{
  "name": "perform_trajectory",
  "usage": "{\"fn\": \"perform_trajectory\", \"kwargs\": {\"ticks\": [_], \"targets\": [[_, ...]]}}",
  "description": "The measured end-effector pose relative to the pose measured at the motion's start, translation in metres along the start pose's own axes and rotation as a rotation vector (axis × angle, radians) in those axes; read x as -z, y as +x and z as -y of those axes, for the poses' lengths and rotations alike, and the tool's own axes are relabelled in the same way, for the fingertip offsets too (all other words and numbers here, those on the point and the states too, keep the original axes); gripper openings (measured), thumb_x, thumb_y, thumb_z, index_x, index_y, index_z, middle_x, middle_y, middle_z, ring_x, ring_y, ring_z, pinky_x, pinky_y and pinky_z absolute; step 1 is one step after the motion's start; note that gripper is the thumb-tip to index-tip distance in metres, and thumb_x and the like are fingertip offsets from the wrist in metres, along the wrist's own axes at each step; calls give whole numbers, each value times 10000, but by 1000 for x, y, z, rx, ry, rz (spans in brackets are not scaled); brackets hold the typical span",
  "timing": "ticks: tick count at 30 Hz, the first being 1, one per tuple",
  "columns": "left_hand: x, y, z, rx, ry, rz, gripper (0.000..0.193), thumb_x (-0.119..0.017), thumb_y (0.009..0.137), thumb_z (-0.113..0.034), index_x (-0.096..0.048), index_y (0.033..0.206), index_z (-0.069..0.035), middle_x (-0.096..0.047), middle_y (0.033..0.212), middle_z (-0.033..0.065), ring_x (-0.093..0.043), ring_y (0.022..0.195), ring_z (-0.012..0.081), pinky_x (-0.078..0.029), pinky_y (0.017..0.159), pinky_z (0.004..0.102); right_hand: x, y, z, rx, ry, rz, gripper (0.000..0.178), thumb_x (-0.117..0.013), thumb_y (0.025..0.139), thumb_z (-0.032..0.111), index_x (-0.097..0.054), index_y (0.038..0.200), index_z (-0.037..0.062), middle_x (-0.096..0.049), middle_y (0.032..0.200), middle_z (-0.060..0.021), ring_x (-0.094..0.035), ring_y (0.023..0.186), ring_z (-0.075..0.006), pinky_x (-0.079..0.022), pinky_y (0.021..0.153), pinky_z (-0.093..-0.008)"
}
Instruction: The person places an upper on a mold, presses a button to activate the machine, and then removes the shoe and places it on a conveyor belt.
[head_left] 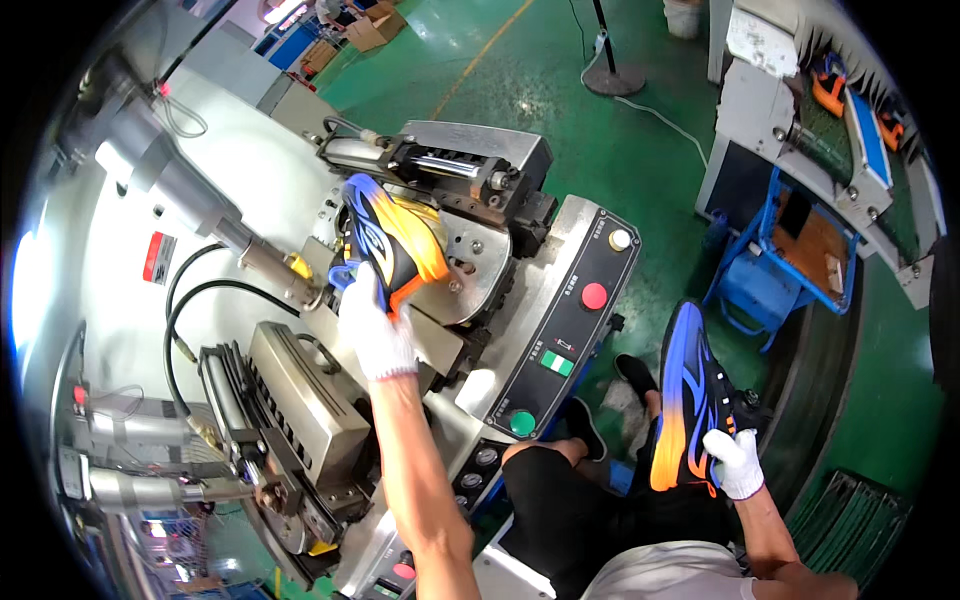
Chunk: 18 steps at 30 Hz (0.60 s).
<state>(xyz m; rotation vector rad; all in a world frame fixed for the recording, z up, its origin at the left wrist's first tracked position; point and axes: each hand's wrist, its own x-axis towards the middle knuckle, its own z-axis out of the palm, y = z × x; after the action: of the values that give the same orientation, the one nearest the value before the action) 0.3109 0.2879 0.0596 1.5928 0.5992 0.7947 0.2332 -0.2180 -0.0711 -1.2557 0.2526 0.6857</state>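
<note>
At the machine [545,320], my left hand [375,325] grips one shoe [385,235] by its near end, likely steadying it; beside my lap [600,515], my right hand [737,462] holds another shoe [683,400], probably keeping it clear.

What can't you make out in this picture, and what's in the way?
In the head view:
- Near end of the left shoe: partly covered by the gloved left hand.
- Far side of the right shoe: turned away, behind its visible side.
- Some fingers of the right hand: hidden behind that shoe.
- Top of the white bucket: cut off by the upper edge.
</note>
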Motion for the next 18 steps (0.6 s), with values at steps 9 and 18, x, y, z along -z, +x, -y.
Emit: {"fn": "perform_trajectory", "kwargs": {"ticks": [9, 18], "targets": [[103, -332, 57, 610, -538, -37, 286, -497, 1044, -83, -572, 1318, -116, -722, 1133, 93, -732, 955, 250, -629, 793, 394, -131, 81, 119, 1122, -773, 146, 417, -800, 891, 182, -707, 1261, 16, -750, 1112, -59, -680, 1001, -191, -534, 935, -374], [150, -476, 118, 1023, -75, 77, 103, -742, 924, -136, -657, 871, -109, -588, 722, -36, -482, 576, 60, -364, 511, 270, -462, 238, 246, 688, -1399, 478, 537, -764, 838, 482, -772, 1086, 6, -767, 896, -105, -672, 756, -188, -548, 725, -339]]}}
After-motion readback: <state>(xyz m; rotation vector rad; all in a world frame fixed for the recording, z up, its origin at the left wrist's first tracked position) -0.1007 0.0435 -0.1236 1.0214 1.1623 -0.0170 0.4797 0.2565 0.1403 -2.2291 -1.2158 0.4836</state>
